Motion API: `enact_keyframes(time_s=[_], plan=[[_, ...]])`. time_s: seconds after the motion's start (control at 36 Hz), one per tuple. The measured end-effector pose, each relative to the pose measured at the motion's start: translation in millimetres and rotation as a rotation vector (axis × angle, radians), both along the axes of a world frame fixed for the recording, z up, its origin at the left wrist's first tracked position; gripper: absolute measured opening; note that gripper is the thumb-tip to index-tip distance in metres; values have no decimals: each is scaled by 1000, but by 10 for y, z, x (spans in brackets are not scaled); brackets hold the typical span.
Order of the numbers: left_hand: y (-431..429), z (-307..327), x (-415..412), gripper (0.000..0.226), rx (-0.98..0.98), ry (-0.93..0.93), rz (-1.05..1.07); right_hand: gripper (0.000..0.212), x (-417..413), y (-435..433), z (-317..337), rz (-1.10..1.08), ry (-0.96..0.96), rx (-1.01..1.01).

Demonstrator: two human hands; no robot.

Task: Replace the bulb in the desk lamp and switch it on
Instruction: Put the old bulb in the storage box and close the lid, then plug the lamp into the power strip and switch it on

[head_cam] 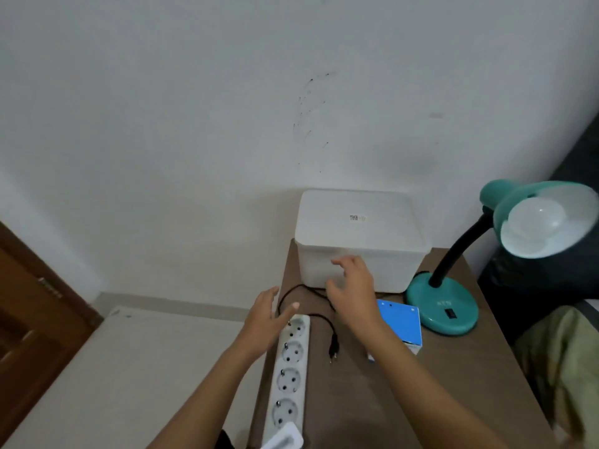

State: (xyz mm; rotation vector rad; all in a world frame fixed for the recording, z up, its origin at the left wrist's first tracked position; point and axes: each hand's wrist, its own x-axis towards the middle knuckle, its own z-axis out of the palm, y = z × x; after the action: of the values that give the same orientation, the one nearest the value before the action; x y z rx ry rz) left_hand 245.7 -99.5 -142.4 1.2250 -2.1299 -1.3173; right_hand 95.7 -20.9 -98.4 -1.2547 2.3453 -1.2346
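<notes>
Lamp [442, 311], glossy teal with round base, black bendy neck and bell shade, stands at the right rear of the brown bench [356, 400], a frosted round bulb [534, 222] in its shade. A black plug [334, 346] lies loose by a white strip [290, 367]. Left hand [262, 322] and right hand [351, 293] hover, fingers [340, 262] wide, empty.

Glossy teal lamp [442, 311], matt wood-look table [372, 400], plastic box [359, 251].

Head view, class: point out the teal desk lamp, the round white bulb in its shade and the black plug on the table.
Teal desk lamp [442, 306], head view, on its round base.
Round white bulb [536, 226], head view, on its dome.
Black plug [334, 346], head view, on its body.
</notes>
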Motion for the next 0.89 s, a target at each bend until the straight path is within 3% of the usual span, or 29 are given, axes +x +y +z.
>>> enact_keyframes(time_s=[0.11, 0.39, 0.61, 0.89], plan=[[105, -187, 128, 32, 8, 8, -74, 32, 186, 94, -265, 9, -23, 96], [221, -426, 180, 58, 67, -16, -115, 43, 346, 176, -728, -34, -106, 510], [269, -402, 172, 52, 79, 13, -97, 22, 307, 101, -715, -154, -247, 511], [289, -367, 179, 57, 102, 10, -111, 25, 225, 33, -588, -136, -413, 533]])
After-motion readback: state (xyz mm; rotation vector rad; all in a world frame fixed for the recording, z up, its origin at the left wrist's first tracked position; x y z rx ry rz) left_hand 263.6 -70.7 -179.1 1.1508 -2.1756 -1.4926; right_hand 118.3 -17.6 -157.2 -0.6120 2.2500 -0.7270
